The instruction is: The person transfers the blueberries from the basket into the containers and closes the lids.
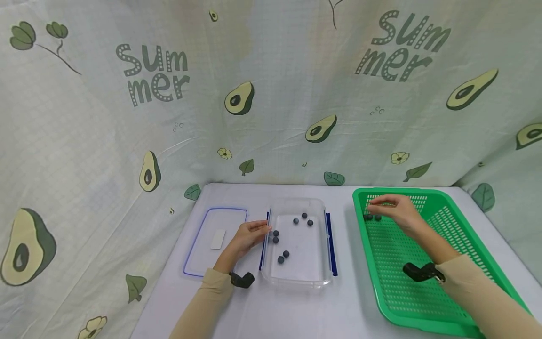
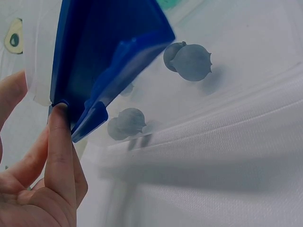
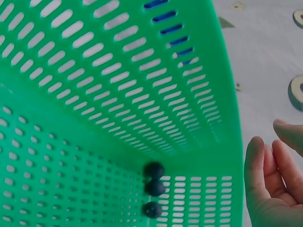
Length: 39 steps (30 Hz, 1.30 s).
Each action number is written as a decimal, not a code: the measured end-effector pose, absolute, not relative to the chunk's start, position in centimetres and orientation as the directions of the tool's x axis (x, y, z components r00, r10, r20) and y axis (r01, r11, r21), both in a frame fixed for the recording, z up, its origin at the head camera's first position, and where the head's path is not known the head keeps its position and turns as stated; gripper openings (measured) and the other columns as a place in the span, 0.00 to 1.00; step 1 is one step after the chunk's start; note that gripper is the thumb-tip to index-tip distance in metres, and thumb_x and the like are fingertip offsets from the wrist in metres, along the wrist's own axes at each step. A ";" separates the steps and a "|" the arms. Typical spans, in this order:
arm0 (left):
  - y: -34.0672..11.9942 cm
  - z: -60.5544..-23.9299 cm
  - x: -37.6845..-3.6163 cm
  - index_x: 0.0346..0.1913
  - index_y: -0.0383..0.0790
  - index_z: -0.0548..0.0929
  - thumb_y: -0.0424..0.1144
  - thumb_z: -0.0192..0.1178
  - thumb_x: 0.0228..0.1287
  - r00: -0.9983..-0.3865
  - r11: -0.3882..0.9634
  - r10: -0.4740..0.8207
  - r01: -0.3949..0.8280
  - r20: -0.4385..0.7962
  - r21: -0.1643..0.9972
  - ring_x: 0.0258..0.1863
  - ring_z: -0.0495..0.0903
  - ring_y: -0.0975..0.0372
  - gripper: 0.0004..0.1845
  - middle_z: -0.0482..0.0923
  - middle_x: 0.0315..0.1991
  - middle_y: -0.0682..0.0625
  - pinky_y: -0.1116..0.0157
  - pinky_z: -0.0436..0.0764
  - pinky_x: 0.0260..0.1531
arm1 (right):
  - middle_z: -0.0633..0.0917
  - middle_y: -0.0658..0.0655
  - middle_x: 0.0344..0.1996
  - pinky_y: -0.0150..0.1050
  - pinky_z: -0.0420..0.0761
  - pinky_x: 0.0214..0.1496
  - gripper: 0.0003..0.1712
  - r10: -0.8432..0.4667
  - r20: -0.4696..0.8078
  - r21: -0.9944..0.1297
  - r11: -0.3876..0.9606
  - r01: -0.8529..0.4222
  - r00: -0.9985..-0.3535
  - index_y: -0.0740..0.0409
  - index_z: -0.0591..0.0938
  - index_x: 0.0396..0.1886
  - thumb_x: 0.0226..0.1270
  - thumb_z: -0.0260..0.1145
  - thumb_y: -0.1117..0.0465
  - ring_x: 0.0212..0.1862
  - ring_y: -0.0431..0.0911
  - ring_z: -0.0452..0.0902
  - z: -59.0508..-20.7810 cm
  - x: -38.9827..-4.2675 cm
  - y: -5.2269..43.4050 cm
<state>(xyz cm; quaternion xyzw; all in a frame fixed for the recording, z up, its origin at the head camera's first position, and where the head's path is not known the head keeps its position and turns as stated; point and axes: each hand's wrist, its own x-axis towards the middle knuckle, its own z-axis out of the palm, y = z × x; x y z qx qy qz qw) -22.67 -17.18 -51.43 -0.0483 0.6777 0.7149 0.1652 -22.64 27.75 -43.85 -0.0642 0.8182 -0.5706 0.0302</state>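
the left hand (image 1: 247, 238) is resting against the left side of the clear container (image 1: 296, 278), which is sitting in the middle of the white table (image 1: 296, 315). in the left wrist view its fingers (image 2: 60, 151) are lying straight and relaxed, one fingertip touching the edge of the blue clasp (image 2: 102, 61) hinged on that wall; they are not curling round anything. seven dark blueberries (image 1: 282, 256) are lying scattered on the container's floor, two of them just inside the wall beside the left hand.

the right hand (image 1: 395, 212) is hovering inside the green basket (image 1: 423, 315), near its far left corner. its fingers (image 3: 258, 163) are loosely bent and apart, holding nothing. a small cluster of basket berries (image 3: 153, 187) is lying in that corner, touching one another, just beside and below the fingertips; the right wrist view is showing three of them in a short row against the perforated wall.

the container's lid (image 1: 199, 254), clear with a blue seal round its rim, is lying flat on the table to the left of the left hand, with a small white tag on it. both arms are wearing beige sleeves and a black mount at each wrist. a pale cloth printed with avocados and the word "summer" is hanging behind and around the table.
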 end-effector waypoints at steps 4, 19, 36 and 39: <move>-17.2 -51.4 -22.6 0.64 0.27 0.75 0.35 0.68 0.65 -0.940 -0.035 0.162 -0.308 -0.299 0.951 0.44 0.83 0.64 0.27 0.82 0.48 0.46 0.70 0.84 0.46 | 0.85 0.39 0.40 0.25 0.79 0.46 0.28 -0.118 -0.021 -0.927 0.375 -0.025 -0.993 0.74 0.80 0.55 0.67 0.72 0.54 0.44 0.32 0.78 -44.6 -23.0 28.8; -17.1 -51.7 -22.6 0.63 0.26 0.75 0.35 0.69 0.65 -0.942 -0.038 0.153 -0.306 -0.297 0.951 0.44 0.83 0.62 0.27 0.83 0.48 0.45 0.69 0.84 0.46 | 0.85 0.53 0.46 0.50 0.81 0.54 0.30 -0.043 -0.058 -0.858 0.514 0.027 -0.997 0.74 0.80 0.56 0.68 0.71 0.52 0.41 0.28 0.74 -47.8 -24.2 31.6; -17.3 -51.8 -22.9 0.65 0.27 0.74 0.36 0.68 0.66 -0.937 -0.020 0.180 -0.309 -0.300 0.951 0.49 0.83 0.59 0.28 0.82 0.50 0.46 0.67 0.83 0.50 | 0.85 0.72 0.43 0.24 0.81 0.34 0.18 -0.002 0.068 -0.815 0.577 -0.057 -0.998 0.77 0.83 0.47 0.62 0.73 0.67 0.32 0.24 0.76 -51.4 -25.3 32.3; -17.3 -51.7 -22.9 0.64 0.29 0.75 0.36 0.69 0.65 -0.936 -0.022 0.175 -0.314 -0.305 0.949 0.48 0.83 0.60 0.27 0.82 0.49 0.45 0.67 0.83 0.50 | 0.85 0.73 0.43 0.24 0.81 0.34 0.18 0.002 0.070 -0.815 0.577 -0.056 -0.998 0.77 0.83 0.47 0.62 0.73 0.68 0.32 0.23 0.76 -51.6 -25.3 32.2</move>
